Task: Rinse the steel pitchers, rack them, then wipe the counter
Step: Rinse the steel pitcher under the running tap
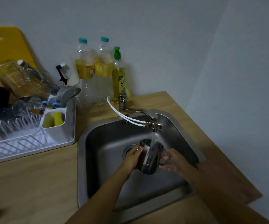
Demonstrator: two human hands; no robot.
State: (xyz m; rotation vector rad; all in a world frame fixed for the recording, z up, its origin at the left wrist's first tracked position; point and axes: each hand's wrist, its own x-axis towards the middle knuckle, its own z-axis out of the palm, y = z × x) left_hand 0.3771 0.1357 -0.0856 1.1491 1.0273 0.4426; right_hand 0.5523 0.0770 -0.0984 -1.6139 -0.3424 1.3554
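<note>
Right now the steel pitcher [150, 156] is over the stainless sink [104, 143], tipped so its open mouth points toward twelve o'clock and sits just under the faucet [140, 113], where a running stream falls onto its rim; I take the tilt as a way to let water sluice through and spill back into the basin rather than over the bench [33, 183]. The left hand [133, 157] wraps the pitcher's body from the nine o'clock side, fingers curled around the wall, which looks like the bearing grip. The right hand [172, 160] is at three o'clock by the handle side with fingers loosely spread and blurred; whether it actually clasps the handle or only steadies and rubs the metal I cannot tell. Only this one pitcher is visible to me, so rinsing seems to be the step in hand, with racking and wiping not yet done. At about ten o'clock from the sink, touching the bench, stands the white dish rack [33, 135], already crowded at its far end with glassware and a whisk, its near wire slots free, with a caddy holding a yellow sponge [57, 118]. Behind the faucet, near the wall, stand two plastic bottles [95, 70] and a green-capped dish soap bottle [118, 76].
</note>
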